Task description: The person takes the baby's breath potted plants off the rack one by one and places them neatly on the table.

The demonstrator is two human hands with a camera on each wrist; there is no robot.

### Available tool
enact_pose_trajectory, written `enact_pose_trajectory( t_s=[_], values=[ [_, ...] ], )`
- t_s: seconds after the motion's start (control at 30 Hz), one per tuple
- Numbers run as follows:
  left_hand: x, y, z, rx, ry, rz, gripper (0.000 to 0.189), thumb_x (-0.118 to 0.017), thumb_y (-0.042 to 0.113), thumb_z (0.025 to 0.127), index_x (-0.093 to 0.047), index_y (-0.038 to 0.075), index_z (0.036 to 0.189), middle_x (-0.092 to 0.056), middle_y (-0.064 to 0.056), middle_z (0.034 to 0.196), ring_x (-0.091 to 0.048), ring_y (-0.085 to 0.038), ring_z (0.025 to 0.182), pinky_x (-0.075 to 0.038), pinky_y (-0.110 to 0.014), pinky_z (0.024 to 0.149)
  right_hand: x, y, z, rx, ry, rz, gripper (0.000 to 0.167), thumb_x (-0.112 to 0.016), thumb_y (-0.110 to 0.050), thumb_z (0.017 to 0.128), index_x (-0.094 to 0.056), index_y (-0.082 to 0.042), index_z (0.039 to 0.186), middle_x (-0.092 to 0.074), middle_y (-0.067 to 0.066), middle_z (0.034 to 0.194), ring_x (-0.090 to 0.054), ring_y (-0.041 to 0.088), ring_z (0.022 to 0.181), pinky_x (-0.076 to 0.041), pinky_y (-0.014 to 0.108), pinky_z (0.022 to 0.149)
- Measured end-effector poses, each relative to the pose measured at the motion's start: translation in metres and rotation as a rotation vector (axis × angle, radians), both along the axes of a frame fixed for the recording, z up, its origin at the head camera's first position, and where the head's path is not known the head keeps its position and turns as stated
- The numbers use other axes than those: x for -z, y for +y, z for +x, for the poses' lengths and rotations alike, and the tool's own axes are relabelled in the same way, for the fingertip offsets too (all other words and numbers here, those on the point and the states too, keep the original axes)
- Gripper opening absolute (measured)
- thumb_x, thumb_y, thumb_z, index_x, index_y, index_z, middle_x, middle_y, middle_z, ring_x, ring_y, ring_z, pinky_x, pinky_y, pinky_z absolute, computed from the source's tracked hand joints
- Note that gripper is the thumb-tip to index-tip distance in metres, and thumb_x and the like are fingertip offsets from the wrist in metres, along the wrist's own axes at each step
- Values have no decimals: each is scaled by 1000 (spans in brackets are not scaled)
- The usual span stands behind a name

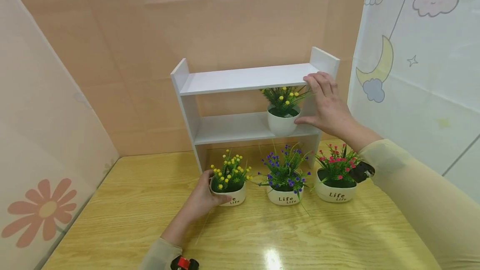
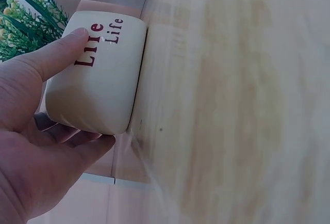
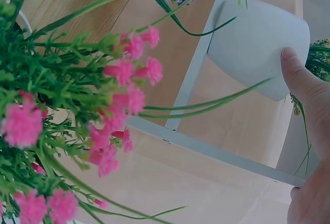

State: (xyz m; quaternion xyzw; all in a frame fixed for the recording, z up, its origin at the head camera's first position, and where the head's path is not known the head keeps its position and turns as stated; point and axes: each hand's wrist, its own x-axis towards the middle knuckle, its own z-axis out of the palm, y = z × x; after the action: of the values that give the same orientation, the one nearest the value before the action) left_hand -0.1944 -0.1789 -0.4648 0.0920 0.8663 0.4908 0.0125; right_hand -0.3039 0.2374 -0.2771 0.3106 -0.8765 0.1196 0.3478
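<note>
My left hand (image 1: 202, 199) grips a cream flower pot (image 2: 103, 79) lettered "Life", with yellow flowers (image 1: 229, 170), standing on the table. The thumb lies across its front and the other fingers reach round its side. My right hand (image 1: 330, 107) is spread at the right end of a white shelf unit (image 1: 240, 79). Its thumb touches a plain white pot (image 1: 281, 125) with yellow flowers on the middle board, while the other fingers extend up at the top board's front edge. In the right wrist view, the thumb (image 3: 299, 74) lies against that white pot (image 3: 258, 43).
A "Life" pot with purple flowers (image 1: 286, 197) stands in front of the shelf. To its right is another pot with pink-red flowers (image 1: 335, 193), below my right forearm. Fabric walls (image 1: 240, 20) enclose the wooden table (image 1: 240, 236) at the back and sides.
</note>
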Motion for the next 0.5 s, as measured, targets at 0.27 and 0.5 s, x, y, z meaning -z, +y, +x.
enact_pose_trajectory(
  t_s=[0.27, 0.5],
  values=[
    [0, 2, 2, -15, 3, -6, 103, -103, 20, 80, -38, -1, 157, -54, -23, 150, -53, -46, 143, -38, -68, 121, -1, 1, -2, -9, 10, 7, 134, -112, -27, 63, -28, -2, 165, -27, 26, 164, -16, 47, 159, -14, 56, 133],
    [-1, 3, 5, -5, 2, 1, 104, -103, 16, 80, -36, -4, 158, -52, -26, 150, -53, -48, 143, -39, -69, 120, 0, 1, -1, -1, 3, 7, 133, -111, -28, 64, -28, -2, 164, -27, 26, 164, -16, 47, 158, -16, 56, 132]
  ],
)
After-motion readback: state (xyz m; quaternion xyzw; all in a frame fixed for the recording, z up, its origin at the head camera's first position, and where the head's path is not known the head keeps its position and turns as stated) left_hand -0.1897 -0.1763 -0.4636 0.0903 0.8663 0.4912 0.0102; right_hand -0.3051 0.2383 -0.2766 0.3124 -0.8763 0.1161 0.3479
